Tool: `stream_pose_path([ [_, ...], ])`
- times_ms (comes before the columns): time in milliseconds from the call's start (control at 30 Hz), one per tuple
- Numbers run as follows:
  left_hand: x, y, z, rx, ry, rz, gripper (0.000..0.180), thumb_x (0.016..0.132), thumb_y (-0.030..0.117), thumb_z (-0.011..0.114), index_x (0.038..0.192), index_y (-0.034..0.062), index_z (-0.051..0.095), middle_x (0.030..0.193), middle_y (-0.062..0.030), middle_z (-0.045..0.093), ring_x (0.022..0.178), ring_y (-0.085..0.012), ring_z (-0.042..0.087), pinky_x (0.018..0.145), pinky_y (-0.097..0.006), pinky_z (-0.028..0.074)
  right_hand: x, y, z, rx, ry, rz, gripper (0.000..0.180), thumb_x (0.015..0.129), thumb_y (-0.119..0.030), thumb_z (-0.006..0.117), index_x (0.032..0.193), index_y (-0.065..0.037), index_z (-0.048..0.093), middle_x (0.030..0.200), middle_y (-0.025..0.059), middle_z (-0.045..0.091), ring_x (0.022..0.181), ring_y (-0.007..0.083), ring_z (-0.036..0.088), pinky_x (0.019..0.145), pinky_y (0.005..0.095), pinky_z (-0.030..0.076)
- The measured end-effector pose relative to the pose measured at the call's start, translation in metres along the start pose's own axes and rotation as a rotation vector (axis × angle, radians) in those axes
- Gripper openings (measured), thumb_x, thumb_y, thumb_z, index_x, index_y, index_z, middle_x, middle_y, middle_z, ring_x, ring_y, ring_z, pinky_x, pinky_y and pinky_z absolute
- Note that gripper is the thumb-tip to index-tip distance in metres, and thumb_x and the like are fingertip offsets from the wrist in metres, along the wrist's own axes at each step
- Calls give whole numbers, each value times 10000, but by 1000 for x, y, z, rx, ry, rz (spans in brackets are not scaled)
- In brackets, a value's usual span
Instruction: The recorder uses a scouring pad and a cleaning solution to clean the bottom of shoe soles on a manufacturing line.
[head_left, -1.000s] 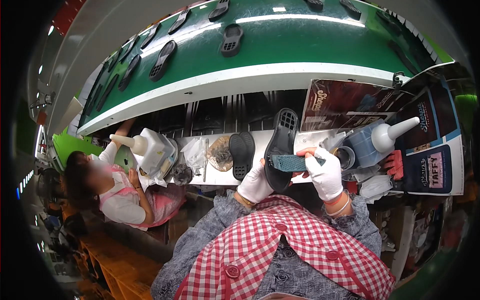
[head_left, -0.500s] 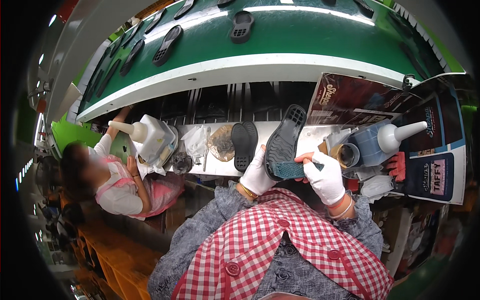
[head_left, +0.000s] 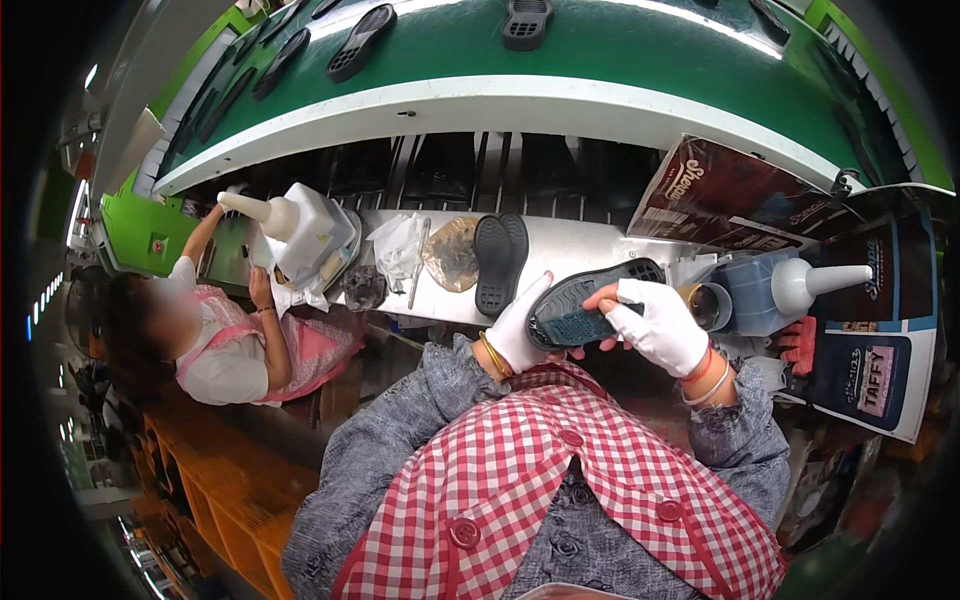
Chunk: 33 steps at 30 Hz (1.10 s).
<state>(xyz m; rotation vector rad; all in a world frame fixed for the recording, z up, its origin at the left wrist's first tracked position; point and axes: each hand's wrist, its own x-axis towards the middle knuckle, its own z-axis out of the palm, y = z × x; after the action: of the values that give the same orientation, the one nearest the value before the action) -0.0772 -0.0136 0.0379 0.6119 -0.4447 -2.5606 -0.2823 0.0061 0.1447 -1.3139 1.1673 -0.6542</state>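
My left hand (head_left: pixel 520 325), in a white glove, grips a dark shoe sole (head_left: pixel 590 297) from below, holding it tilted with its toe toward the right. My right hand (head_left: pixel 660 325), also gloved, holds a blue brush (head_left: pixel 575 326) pressed against the sole's near face. A second dark sole (head_left: pixel 498 262) lies flat on the metal workbench (head_left: pixel 570 245) just left of my hands. A round tan pad (head_left: pixel 452 254) sits beside it.
A green conveyor belt (head_left: pixel 620 50) carrying several dark soles runs across the top. A big bottle with a white nozzle (head_left: pixel 790 290) and a small open tin (head_left: pixel 706 305) stand right of my hands. Another person (head_left: pixel 215 340) sits at my left beside a white jug (head_left: pixel 300 225).
The sole in my left hand has swung from nearly upright to lying sideways, toe to the right. My right hand with the brush stays on it. The belt's soles have shifted along.
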Motion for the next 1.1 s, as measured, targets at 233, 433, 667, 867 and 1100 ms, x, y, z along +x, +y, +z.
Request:
stream_pose_path([
  [233, -7, 9, -1, -74, 118, -111, 529, 948, 511, 387, 1202, 68, 528, 953, -114, 665, 611, -245, 650, 408, -270, 474, 23, -4, -3, 61, -186, 111, 255, 930, -211, 534, 1042, -1, 626, 854, 71, 633, 570, 114, 630, 446, 184, 434],
  [433, 2, 8, -39, -26, 2, -196, 528, 962, 472, 352, 1184, 21, 513, 887, -156, 661, 486, -265, 628, 316, -267, 456, 36, -9, 3, -14, -244, 107, 239, 929, -193, 528, 1036, -7, 632, 841, 62, 650, 559, 100, 624, 428, 182, 418],
  [667, 9, 16, -61, -69, -150, -311, 513, 998, 401, 309, 1247, -27, 445, 942, -217, 621, 512, -263, 640, 350, -276, 510, 45, -7, 7, -79, -274, 124, 231, 919, -184, 544, 1031, -4, 637, 854, 54, 655, 542, 89, 606, 456, 190, 423],
  [867, 8, 17, -77, 102, 64, -316, 475, 959, 426, 419, 1085, -7, 570, 816, -151, 641, 552, -203, 594, 424, -270, 453, 45, 6, 4, -11, -288, 119, 232, 916, -196, 553, 1033, -17, 642, 876, 56, 651, 551, 96, 593, 548, 225, 467],
  [1100, 9, 34, -54, -28, 166, -428, 368, 955, 317, 501, 1072, -21, 589, 940, -136, 670, 767, -179, 668, 663, -261, 564, 42, 5, -6, -114, -327, 152, 211, 920, -188, 559, 1018, -30, 659, 831, 40, 651, 578, 84, 601, 623, 232, 463],
])
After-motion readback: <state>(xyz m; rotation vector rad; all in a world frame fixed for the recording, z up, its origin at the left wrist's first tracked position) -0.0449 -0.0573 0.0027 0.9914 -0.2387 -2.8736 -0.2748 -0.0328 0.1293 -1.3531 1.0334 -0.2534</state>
